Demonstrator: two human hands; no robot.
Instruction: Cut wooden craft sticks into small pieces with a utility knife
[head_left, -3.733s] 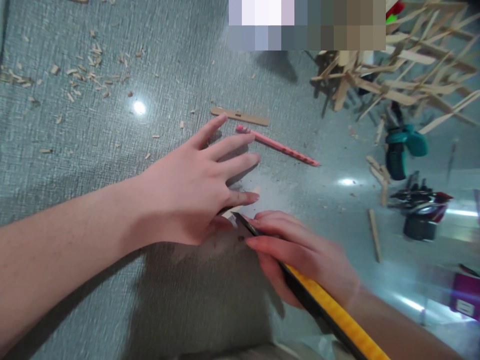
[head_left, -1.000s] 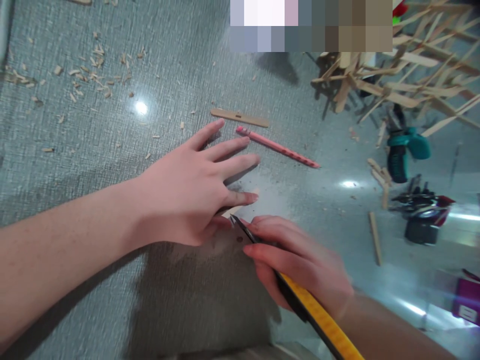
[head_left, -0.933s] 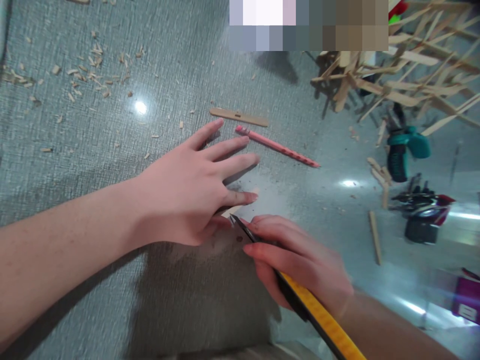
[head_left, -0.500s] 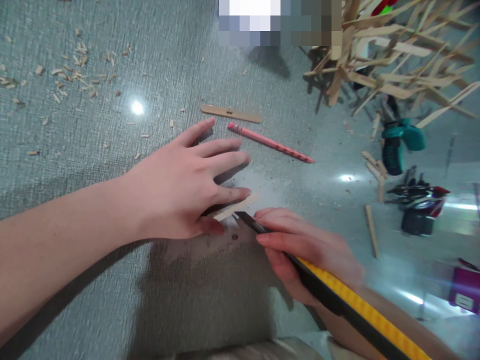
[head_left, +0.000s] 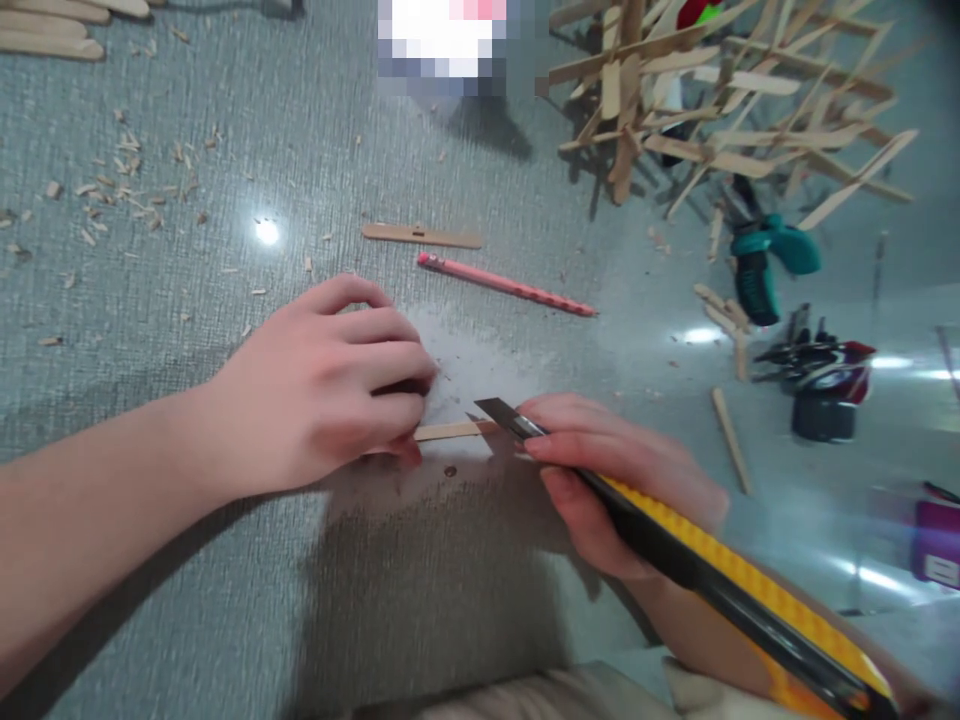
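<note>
My left hand [head_left: 349, 375] is curled closed, its fingertips gripping one end of a thin wooden craft stick [head_left: 454, 431] low over the table; the held end is hidden under the fingers. My right hand [head_left: 615, 475] is wrapped round a yellow and black utility knife [head_left: 697, 560], which points up and to the left. Its dark blade lies across the right end of the stick; whether it touches the wood I cannot tell. Beyond the hands lie a pink pencil [head_left: 510, 286] and another craft stick [head_left: 424, 237] with a small notch in it.
A jumbled structure of craft sticks [head_left: 720, 140] stands at the upper right. Below it are teal-handled pliers [head_left: 757, 265], a dark holder [head_left: 823, 412] with tools and a loose stick [head_left: 730, 440]. Wood chips [head_left: 139, 185] and a stack of sticks [head_left: 49, 38] are at the upper left.
My left hand has drawn its spread fingers together round the stick, which has turned more level. The knife blade has shifted to the right end of the stick. The whole view has shifted slightly.
</note>
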